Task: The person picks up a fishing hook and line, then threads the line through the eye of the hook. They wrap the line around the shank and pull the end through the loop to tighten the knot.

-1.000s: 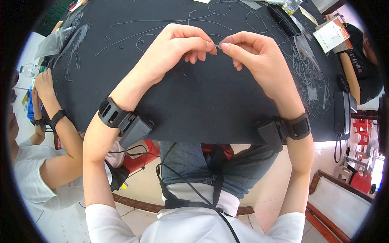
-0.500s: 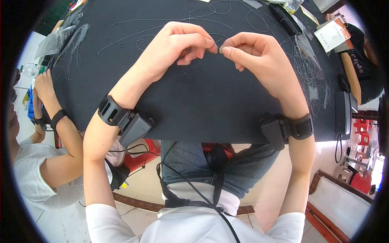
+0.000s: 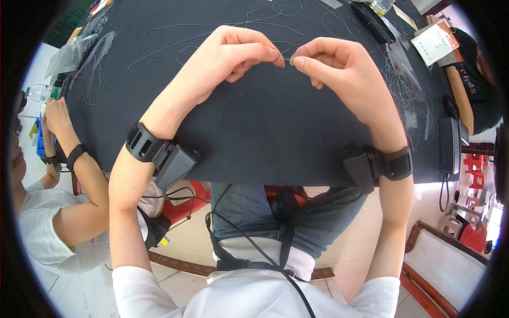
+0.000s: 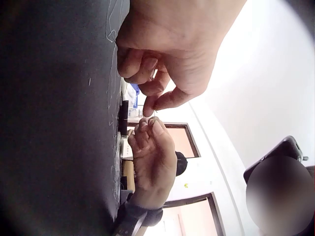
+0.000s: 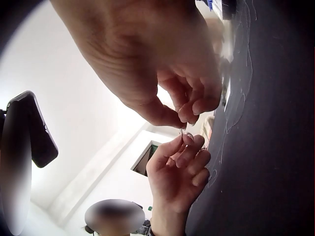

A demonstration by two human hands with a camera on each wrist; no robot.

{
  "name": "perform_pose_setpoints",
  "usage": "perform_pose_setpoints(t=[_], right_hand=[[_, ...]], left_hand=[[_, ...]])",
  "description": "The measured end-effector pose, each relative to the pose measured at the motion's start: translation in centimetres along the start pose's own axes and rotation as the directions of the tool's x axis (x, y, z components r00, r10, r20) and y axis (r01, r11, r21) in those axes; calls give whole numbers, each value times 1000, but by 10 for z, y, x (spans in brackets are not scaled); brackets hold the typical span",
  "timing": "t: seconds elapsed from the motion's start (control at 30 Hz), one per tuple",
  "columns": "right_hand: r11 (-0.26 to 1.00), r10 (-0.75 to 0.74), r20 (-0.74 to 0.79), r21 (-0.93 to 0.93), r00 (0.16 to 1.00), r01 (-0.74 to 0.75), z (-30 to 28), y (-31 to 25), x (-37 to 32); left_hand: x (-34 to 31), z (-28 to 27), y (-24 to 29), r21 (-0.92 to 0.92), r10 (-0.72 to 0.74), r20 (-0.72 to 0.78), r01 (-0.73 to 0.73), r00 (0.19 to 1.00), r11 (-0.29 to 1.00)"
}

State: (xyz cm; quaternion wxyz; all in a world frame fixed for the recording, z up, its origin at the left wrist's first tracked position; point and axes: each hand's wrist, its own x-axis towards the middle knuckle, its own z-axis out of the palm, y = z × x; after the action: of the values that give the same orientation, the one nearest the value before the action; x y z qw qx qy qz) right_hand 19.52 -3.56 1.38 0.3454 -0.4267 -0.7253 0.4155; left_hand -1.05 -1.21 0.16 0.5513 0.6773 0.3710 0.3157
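From where I stand, the seated person has both hands raised over the black table, fingertips nearly meeting at the upper centre of the head view. The left hand pinches a thin, pale, thread-like strand between thumb and forefinger, other fingers curled in. The right hand pinches it just beside, so only a short stretch shows between them; whether it is wire or plastic line, I cannot tell.

Long loose lines of similar stuff curve over the upper part of the table, and small bent pieces lie near its upper left. A pale, messy tangle of fine line spreads at the upper right, below a long black case. Crumpled clear plastic sits at the upper left, and a black box with a wrist strap stands by the right edge.

I'd judge the strand next to weightless, springy rather than limp, quick to curl back and easy to lose against a fingertip. It looks smooth enough to slip, and a hard bend might leave a kink. Best to take it close to the point being worked, with the pads of thumb and forefinger, lightly but firmly.
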Motion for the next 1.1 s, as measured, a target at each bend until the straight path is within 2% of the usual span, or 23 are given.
perform_pose_setpoints(t=[0.17,0.4,0.5,0.6,0.9,1.1], right_hand=[[999,-20,-42,-38,999,19,0,2,0],[999,-33,-83,-15,996,32,1,5,2],[994,-104,-79,-46,991,101,3,6,2],[994,-87,-45,-68,995,84,6,9,2],[998,-44,-47,-35,998,42,5,4,0],[996,-87,-85,26,993,89,11,6,2]], left_hand=[[1,2,-3,81,52,7,-52,999,995],[1,-2,1,102,4,49,-9,999,995],[1,-2,2,93,1,54,-6,999,996],[1,-2,1,83,-11,57,6,998,997],[0,1,1,98,40,41,-44,998,994],[1,0,1,137,44,31,-48,999,989]])
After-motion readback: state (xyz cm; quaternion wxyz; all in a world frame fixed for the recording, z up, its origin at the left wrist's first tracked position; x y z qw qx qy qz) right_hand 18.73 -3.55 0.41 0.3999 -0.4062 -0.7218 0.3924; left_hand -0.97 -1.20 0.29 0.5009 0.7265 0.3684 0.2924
